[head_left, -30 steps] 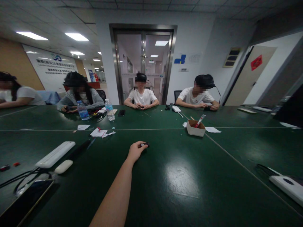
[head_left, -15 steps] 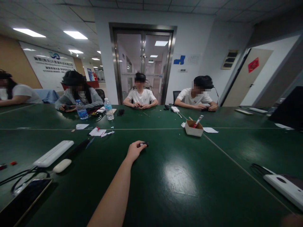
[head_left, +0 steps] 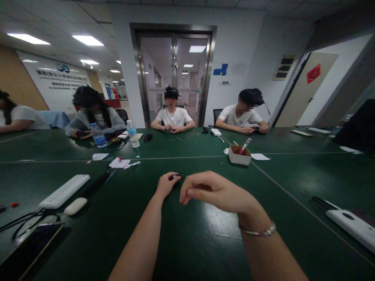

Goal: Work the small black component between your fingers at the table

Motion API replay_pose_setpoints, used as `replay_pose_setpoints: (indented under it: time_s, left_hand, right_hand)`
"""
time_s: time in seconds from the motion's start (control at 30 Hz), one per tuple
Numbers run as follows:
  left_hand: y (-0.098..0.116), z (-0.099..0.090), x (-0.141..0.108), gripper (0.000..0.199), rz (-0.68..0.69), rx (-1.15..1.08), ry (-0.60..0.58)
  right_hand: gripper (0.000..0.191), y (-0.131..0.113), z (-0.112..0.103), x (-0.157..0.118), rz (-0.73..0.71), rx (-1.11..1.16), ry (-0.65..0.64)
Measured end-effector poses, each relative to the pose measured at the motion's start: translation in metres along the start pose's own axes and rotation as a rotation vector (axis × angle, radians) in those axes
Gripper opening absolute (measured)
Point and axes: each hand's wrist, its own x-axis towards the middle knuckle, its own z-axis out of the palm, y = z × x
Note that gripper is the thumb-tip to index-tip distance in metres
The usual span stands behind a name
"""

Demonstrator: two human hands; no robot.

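Note:
My left hand (head_left: 166,185) rests on the green table (head_left: 187,242), its fingers closed on a small dark object (head_left: 177,176) with a shiny part. Just to the right, my right hand (head_left: 212,190) hangs over the table, fingers bent downward and pressed together, with a bracelet at the wrist. Whether anything sits between its fingertips is hidden. The fingertips of the right hand are near the dark object, apart from it.
A small box (head_left: 239,155) holding a tool stands beyond my right hand. Left lie a white power strip (head_left: 65,191), a white oval case (head_left: 75,206) and a phone (head_left: 31,249). Two bottles stand farther back. Several people sit across; another power strip (head_left: 351,224) is at right.
My right hand has come in from the lower right edge to beside my left hand. The left hand still holds the dark object in about the same place. The view has shifted slightly.

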Motion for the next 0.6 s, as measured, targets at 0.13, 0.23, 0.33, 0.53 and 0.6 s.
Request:
replay_pose_setpoints:
  time_s: [0.13, 0.23, 0.33, 0.53, 0.6]
  left_hand:
    - [-0.001, 0.001, 0.001, 0.034, 0.016, -0.032, -0.038]
    - [-0.004, 0.001, 0.004, 0.036, 0.014, -0.086, -0.035]
    - [-0.007, 0.001, 0.006, 0.037, 0.043, -0.099, -0.019]
    - [-0.01, 0.002, 0.008, 0.034, 0.083, -0.128, -0.033]
    - [-0.01, 0.002, 0.007, 0.033, 0.104, -0.129, -0.044]
  right_hand:
    - [0.013, 0.105, -0.028, 0.038, 0.247, 0.094, 0.517]
    - [0.012, 0.168, -0.031, 0.054, 0.477, 0.087, 0.747]
    - [0.02, 0.202, -0.02, 0.063, 0.52, 0.304, 0.611]
    - [0.023, 0.224, -0.008, 0.064, 0.353, 0.611, 0.575]
    - [0.026, 0.227, -0.009, 0.062, 0.326, 0.636, 0.577]
